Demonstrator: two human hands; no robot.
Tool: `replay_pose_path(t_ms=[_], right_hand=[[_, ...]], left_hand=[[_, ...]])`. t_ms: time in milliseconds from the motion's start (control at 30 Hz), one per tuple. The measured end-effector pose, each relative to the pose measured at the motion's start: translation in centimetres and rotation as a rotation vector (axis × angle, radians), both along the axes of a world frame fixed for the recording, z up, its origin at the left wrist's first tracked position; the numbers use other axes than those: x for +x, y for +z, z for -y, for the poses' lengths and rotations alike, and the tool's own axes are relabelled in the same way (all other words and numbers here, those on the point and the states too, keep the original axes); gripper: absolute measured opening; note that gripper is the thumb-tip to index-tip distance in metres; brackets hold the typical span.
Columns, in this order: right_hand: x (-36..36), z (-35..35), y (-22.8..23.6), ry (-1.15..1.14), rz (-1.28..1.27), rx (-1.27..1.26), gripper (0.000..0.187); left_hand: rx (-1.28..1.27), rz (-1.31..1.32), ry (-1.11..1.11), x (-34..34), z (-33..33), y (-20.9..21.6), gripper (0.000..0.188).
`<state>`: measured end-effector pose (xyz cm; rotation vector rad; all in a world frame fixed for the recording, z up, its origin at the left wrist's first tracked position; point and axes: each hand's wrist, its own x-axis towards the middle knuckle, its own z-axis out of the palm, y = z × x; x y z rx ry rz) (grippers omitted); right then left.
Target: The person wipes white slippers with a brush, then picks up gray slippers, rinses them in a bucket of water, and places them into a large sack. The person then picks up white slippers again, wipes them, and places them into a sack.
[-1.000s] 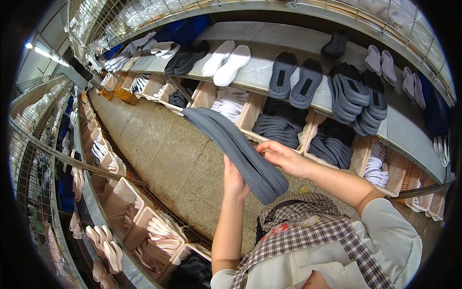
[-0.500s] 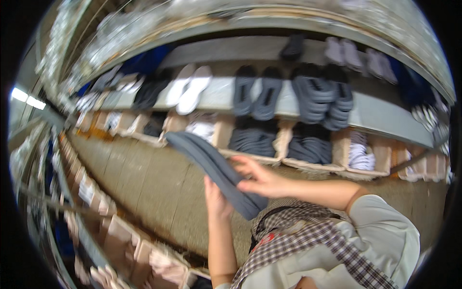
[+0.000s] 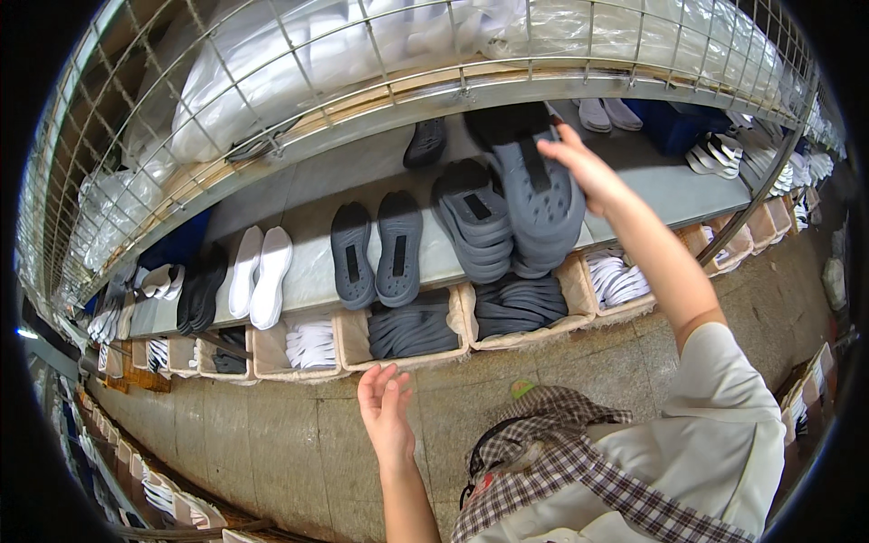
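Observation:
My right hand (image 3: 579,169) reaches far across and grips the side of a dark grey shoe sole (image 3: 546,213), its fingers at the edge. This sole is over a stack of grey soles; whether it fully rests there I cannot tell. Just left stands another stack of grey soles (image 3: 474,226) with black heel ends. Further left lie a pair of single grey soles (image 3: 397,258). My left hand (image 3: 387,416) is open and holds nothing, fingers loosely bent, in front of the lined bins, over the floor.
Cloth-lined bins under the shelf hold grey soles (image 3: 518,306) and white soles (image 3: 312,344). A white pair (image 3: 261,276) lies on the shelf at left. Above runs a wire mesh rack (image 3: 462,90) with plastic-wrapped goods. A blue crate (image 3: 674,127) stands at the back right.
Both hands held grey soles in front of my body before. My right hand has carried a sole forward to the stack, and my left hand has let go. The view has shifted.

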<state>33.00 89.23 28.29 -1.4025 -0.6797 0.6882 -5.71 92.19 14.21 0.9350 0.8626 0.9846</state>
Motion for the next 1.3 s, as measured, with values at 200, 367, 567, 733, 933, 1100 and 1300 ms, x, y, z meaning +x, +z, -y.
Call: replay_pose_path(t_ms=[200,367,567,733,933,1100,1300], right_hand=[[8.6,-4.3,-3.0,0.044,-0.148,-0.411,0.049],[11.1,-5.6,-6.6,0.13,-0.221,-0.51,0.056],[11.5,-3.5,-6.9,0.099,-0.3,-0.356,0.056],[9.6,5.2,-6.7,-0.059,0.115,0.118,0.047],[4.9,12.9,-11.7,0.389,0.735,-0.061,0.011],[0.2,12.3,-15.1,0.722,0.567,-0.177,0.016],[-4.4,9.8,-16.6,0.919,0.521,-0.207,0.02]], left_hand=[[0.294,-0.087,-0.103,6.2,-6.1,-0.2,0.039],[0.674,-0.204,-0.095,15.4,-15.4,-0.1,0.042],[0.707,-0.151,-0.135,31.2,-28.4,-1.7,0.053],[0.543,-0.433,0.019,39.2,-33.9,-1.7,0.048],[0.376,-0.475,0.179,41.0,-35.9,-0.1,0.042],[0.263,-0.246,0.249,35.8,-35.6,1.9,0.037],[0.068,0.026,0.215,17.5,-31.0,3.1,0.033]])
